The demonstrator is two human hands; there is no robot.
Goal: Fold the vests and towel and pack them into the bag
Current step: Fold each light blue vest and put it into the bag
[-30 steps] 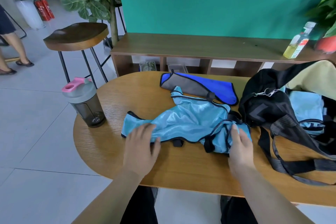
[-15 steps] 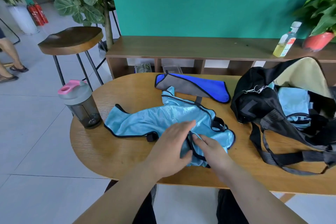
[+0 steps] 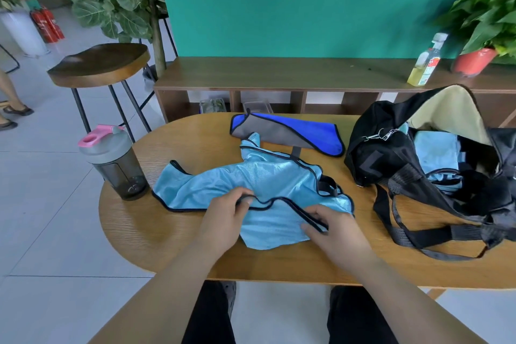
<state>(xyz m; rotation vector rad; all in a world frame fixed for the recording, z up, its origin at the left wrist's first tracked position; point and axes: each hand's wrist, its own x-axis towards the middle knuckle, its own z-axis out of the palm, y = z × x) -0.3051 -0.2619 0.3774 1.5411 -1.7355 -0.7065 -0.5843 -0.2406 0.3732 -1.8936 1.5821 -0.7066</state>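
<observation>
Centre of frame: light-blue vest (image 3: 265,184) lying rumpled on the table (image 3: 156,237). Left hand (image 3: 223,220) and right hand (image 3: 332,229), fingers curled, each pinch its black-trimmed near edge. Upper centre: blue-and-grey vest (image 3: 287,134). Right: open black bag (image 3: 391,148) holding folded light-blue cloth (image 3: 435,151). Left: shaker bottle (image 3: 114,165).

words: we can read none | bottle (image 3: 425,63) on the shelf (image 3: 279,72): we see a label with red and green, too small and blurred to read | black bag (image 3: 374,159): we see a grey shape on its side, cannot tell if it is a letter | red fire extinguishers (image 3: 47,25): labels too blurred
</observation>
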